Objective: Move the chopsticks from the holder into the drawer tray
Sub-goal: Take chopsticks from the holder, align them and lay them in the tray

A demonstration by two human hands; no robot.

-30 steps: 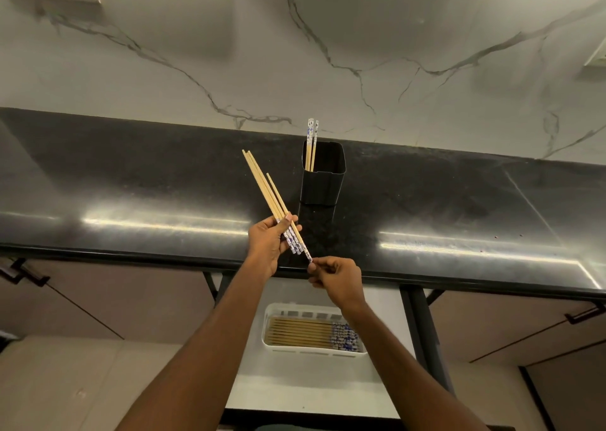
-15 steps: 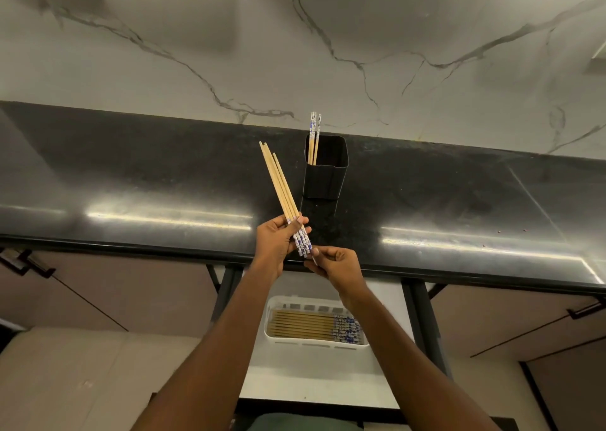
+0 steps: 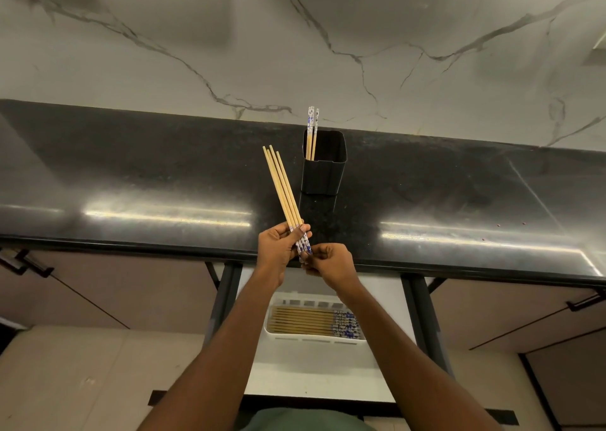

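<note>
The left forearm rises from the lower edge toward the dark counter point(image 3: 131, 168), and the left hand point(image 3: 278, 250) sits just in front of its edge, palm turned rightward. Its fingers curl round a bundle of chopsticks point(image 3: 283, 191), thumb laid across the sticks. The bundle tilts up and to the left, plain tips high over the counter and blue-patterned ends low. Below the hands the white drawer point(image 3: 311, 371) stands open with the tray point(image 3: 314, 339) in it, where a row of chopsticks point(image 3: 305, 320) lies flat, patterned ends to the right. On the counter stands the black holder point(image 3: 324, 168), with two chopsticks point(image 3: 312, 132) upright against its left wall. The right hand point(image 3: 331, 263) meets the left from the right, fingers curled and fingertips pinching the bundle's patterned ends.
</note>
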